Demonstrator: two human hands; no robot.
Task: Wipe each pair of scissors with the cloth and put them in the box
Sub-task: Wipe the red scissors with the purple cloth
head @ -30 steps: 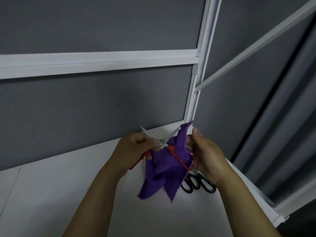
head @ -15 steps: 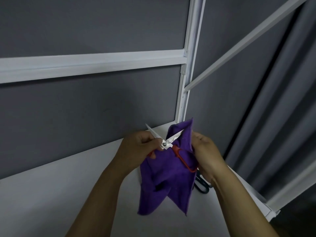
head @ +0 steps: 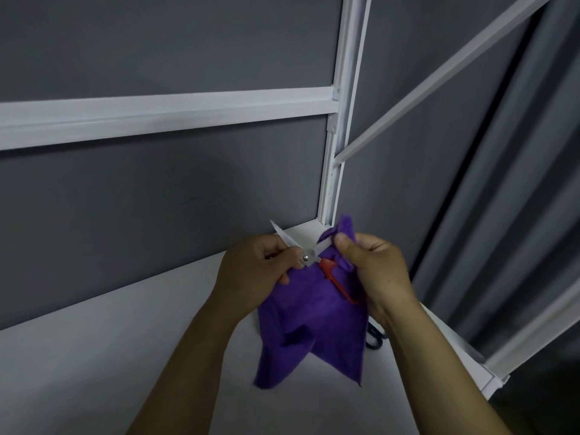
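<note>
Head: scissors (head: 306,256), cloth (head: 314,324) held near table (head: 125,340) far corner.

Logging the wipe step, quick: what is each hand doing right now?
Left hand: grips the red-handled scissors, blades apart.
Right hand: pinches the purple cloth round one blade.

only arms in shot. left hand (head: 257,271) is bare, and left forearm (head: 201,372) is bare skin from the wrist down to the bottom frame edge. right hand (head: 376,271) is bare too, and right forearm (head: 445,372) is also uncovered to the frame edge. knuckles and finger creases show on both hands. light is dim and nails are too small to tell.
</note>
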